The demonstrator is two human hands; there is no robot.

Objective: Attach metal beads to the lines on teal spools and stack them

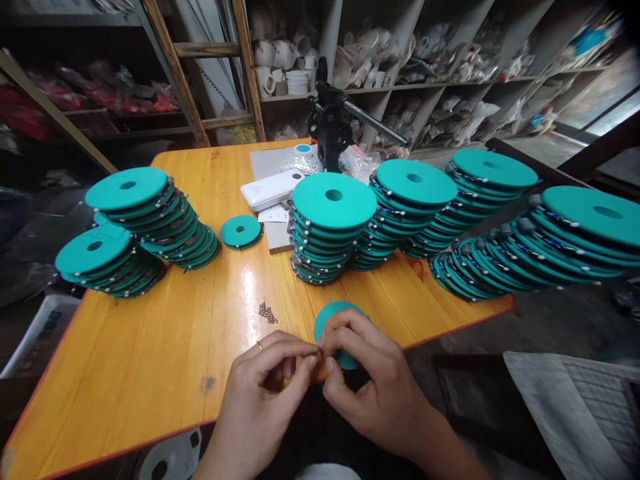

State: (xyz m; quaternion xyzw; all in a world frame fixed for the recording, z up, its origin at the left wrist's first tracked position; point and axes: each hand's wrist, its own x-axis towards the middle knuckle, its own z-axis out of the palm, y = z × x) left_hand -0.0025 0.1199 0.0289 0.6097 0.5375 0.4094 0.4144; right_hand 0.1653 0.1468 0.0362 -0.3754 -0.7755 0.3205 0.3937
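Note:
Near the table's front edge, my left hand (273,380) and my right hand (373,380) meet fingertip to fingertip. Each is closed in a pinch. Something small and dark shows between the left thumb and forefinger, too small to name. What the right fingertips pinch is mostly hidden. Partly covered by my right hand is a green foam disc (333,315) at the table edge. A little pile of small dark metal rings (267,313) lies on the wood, just beyond my left hand.
Tall stacks of green discs stand at the left (125,190), in the middle (334,200) and at the right (595,213). A single disc (241,231) lies near a white power bank (270,191). A black hand press (330,127) stands behind. Shelves of mugs (285,53) line the back.

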